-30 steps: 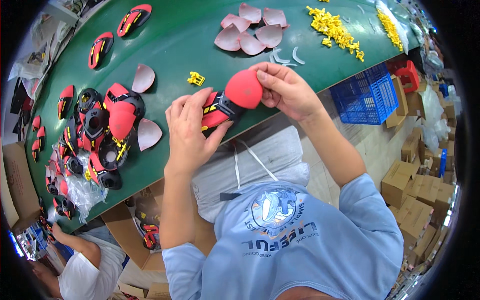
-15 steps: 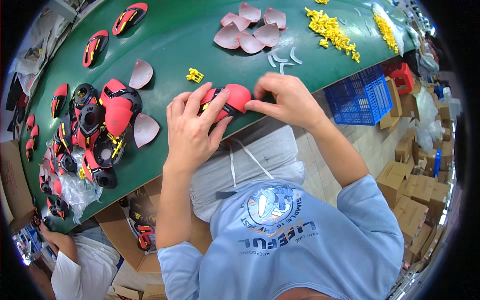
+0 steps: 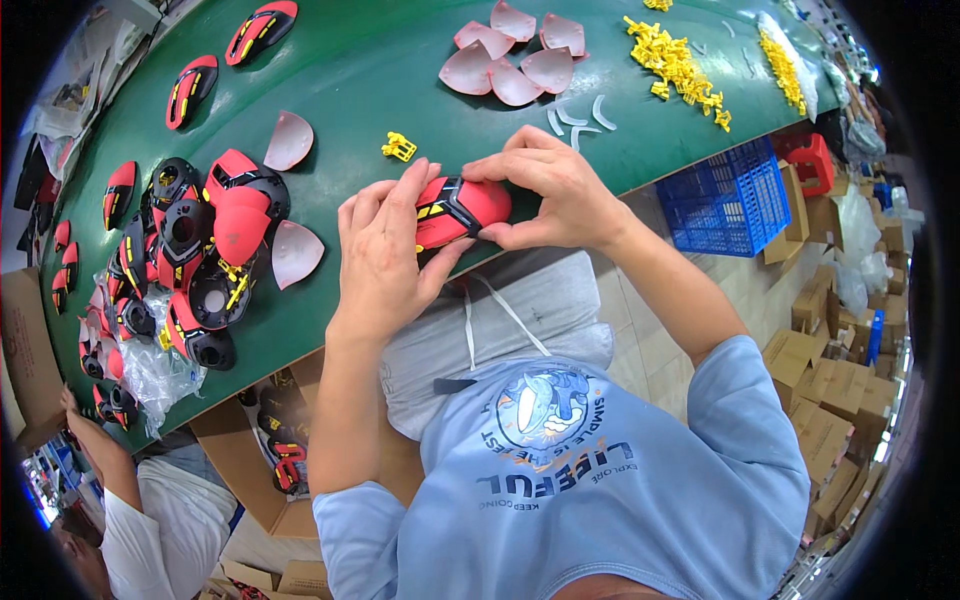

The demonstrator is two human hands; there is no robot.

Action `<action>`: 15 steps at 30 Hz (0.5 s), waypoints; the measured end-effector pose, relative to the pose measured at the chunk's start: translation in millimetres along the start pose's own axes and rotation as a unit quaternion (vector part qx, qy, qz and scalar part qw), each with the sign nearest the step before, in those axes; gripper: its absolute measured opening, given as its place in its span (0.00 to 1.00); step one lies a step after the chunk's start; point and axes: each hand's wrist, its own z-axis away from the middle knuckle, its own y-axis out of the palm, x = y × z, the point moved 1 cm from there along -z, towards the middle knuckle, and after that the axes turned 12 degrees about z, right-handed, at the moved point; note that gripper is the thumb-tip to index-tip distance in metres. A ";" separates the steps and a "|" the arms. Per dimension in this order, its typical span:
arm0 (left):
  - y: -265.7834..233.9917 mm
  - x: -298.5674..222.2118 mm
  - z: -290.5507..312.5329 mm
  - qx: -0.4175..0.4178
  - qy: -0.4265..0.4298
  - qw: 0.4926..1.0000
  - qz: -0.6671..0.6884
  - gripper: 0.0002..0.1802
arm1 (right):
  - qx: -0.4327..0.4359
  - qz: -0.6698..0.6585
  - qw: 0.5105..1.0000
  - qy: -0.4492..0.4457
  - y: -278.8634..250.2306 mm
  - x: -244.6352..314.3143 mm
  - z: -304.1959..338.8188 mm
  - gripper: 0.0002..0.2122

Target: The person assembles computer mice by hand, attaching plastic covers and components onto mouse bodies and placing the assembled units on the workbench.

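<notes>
Red-black shell: just to the near right of yellow clip. Held at 1 end by left grip, other by right grip. Probably light, stiff, slightly slick; best gripped by side edges.

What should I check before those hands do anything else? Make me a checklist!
1. Left hand has a grip: ok, its thumb and fingers hold the left end of the red-and-black shell.
2. Right hand in place: ok, its thumb and fingers are around the red cap at the right end.
3. Cap lying on the shell: ok, it covers that end.
4. Cap fully fastened underneath: cannot tell, the underside is hidden.
5. Yellow clip out of the way: ok, it lies on the green tabletop, close to the left fingers but apart from them.
</notes>
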 end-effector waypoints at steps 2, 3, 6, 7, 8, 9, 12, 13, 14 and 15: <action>0.2 -1.5 -1.5 0.003 0.006 1.000 -0.001 0.49 | -0.010 -0.002 1.000 -0.007 -2.9 -1.9 0.3 0.29; 0.2 -2.5 -1.3 0.005 0.003 1.000 0.000 0.49 | -0.008 -0.003 1.000 -0.005 -4.0 -3.1 -1.5 0.29; 0.3 -1.7 -1.8 0.005 -0.002 1.000 0.001 0.50 | -0.005 0.016 0.999 -0.035 -6.5 -2.3 -11.3 0.31; 1.0 -0.6 -0.9 0.008 0.004 1.000 -0.001 0.51 | -0.004 0.016 0.999 -0.035 -3.7 -0.6 -8.6 0.31; 0.5 -0.6 -0.1 0.009 0.009 1.000 -0.004 0.52 | -0.007 0.016 0.999 -0.028 0.7 0.8 -5.2 0.31; -0.4 -0.9 0.0 0.007 0.007 1.000 -0.005 0.52 | -0.010 0.015 1.000 -0.021 3.7 1.6 -3.0 0.31; -1.9 -0.9 -0.5 0.013 0.005 1.000 0.001 0.52 | 0.000 -0.018 0.999 0.030 -9.9 2.4 -3.2 0.31; -1.9 -1.0 -1.8 0.010 0.003 1.000 0.004 0.52 | 0.004 -0.051 0.995 0.083 -15.7 2.2 -4.3 0.31; -1.6 -1.2 -2.5 0.008 0.002 1.000 0.008 0.52 | -0.039 -0.067 0.996 0.049 -18.7 -5.1 -9.8 0.31; -1.0 -0.9 -2.0 0.009 0.001 1.000 0.008 0.52 | -0.038 -0.068 0.996 0.050 -20.4 -6.5 -12.1 0.31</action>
